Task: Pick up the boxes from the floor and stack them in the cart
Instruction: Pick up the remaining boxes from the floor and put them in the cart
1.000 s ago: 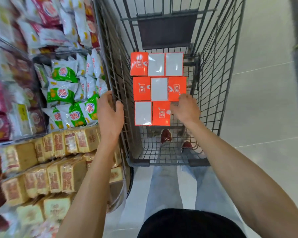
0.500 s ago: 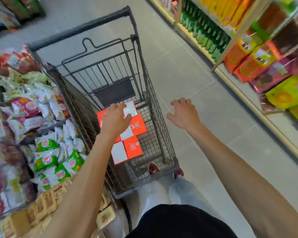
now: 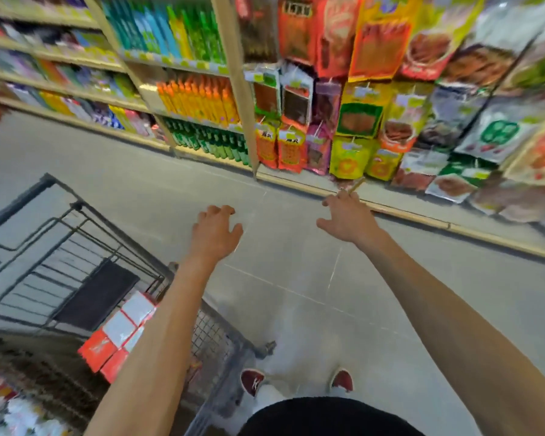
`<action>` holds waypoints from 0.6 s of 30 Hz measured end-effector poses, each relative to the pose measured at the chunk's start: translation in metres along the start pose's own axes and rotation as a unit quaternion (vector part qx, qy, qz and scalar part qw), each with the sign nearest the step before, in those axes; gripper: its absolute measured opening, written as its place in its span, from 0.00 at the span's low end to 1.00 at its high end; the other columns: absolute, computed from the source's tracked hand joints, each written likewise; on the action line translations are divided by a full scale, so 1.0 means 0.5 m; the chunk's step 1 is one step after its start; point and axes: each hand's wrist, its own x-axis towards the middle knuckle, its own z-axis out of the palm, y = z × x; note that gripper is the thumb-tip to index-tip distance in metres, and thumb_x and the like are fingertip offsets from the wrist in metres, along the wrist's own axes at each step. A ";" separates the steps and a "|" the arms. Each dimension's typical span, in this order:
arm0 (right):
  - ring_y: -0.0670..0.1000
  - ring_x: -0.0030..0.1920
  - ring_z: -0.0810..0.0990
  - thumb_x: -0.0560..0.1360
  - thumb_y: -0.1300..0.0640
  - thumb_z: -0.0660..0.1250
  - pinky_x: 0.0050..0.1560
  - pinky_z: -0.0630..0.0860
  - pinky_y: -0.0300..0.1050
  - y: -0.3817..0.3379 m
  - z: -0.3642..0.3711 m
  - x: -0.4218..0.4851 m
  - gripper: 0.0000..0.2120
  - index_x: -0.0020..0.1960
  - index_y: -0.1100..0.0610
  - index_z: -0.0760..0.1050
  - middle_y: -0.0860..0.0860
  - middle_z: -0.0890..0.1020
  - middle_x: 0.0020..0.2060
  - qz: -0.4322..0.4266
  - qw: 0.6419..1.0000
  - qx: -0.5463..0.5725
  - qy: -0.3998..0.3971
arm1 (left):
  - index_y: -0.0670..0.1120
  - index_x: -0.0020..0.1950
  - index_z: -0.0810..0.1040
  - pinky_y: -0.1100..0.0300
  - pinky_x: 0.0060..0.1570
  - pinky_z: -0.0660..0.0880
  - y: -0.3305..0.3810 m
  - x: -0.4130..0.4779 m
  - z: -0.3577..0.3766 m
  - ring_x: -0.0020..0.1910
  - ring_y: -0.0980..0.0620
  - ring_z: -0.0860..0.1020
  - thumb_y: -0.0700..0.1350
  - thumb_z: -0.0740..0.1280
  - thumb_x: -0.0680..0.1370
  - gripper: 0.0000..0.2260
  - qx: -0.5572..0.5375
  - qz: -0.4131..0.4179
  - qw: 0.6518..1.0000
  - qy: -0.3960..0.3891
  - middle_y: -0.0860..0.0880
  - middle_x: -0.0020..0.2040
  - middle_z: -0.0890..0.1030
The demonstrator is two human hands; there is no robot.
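Observation:
Several orange and white boxes (image 3: 117,335) lie side by side in the wire cart (image 3: 60,234) at the lower left, partly hidden by my left forearm. My left hand (image 3: 214,231) hangs in the air over the grey floor, to the right of the cart, its fingers loosely curled and holding nothing. Farther right, my right hand (image 3: 346,218) is also in the air with its fingers spread and nothing in it. No boxes show on the floor in this blurred frame.
A long shelf (image 3: 239,99) of bottles and hanging snack bags runs along the far side of the aisle. Snack packets (image 3: 10,413) show at the lower left corner. My shoes (image 3: 253,381) stand on the grey tiled floor (image 3: 296,278) beside the cart.
The view has swung right, from the cart to the opposite shelf. My left hand let go of the cart's side and my right hand left the boxes; both now hang over the floor.

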 end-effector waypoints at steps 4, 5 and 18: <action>0.63 0.66 0.70 0.77 0.44 0.66 0.61 0.73 0.57 0.192 -0.067 -0.074 0.26 0.69 0.57 0.71 0.60 0.73 0.65 0.056 0.998 0.007 0.024 | 0.46 0.72 0.71 0.44 0.62 0.70 0.211 0.014 0.035 0.68 0.38 0.69 0.52 0.63 0.81 0.21 0.015 0.069 0.997 -0.004 0.40 0.70 0.71; 0.63 0.66 0.70 0.77 0.44 0.66 0.61 0.73 0.57 0.238 -0.081 -0.094 0.27 0.70 0.57 0.70 0.60 0.73 0.65 0.070 0.997 0.011 0.033 | 0.46 0.72 0.71 0.43 0.62 0.70 0.263 0.018 0.045 0.67 0.37 0.69 0.52 0.64 0.81 0.21 0.018 0.090 0.996 -0.002 0.40 0.69 0.71; 0.61 0.68 0.69 0.78 0.43 0.65 0.62 0.71 0.57 0.760 -0.123 -0.519 0.27 0.72 0.56 0.68 0.58 0.71 0.67 0.370 0.906 0.138 0.150 | 0.46 0.71 0.72 0.45 0.59 0.73 0.924 -0.050 0.214 0.65 0.40 0.73 0.52 0.64 0.80 0.21 0.050 0.430 0.900 -0.053 0.43 0.65 0.75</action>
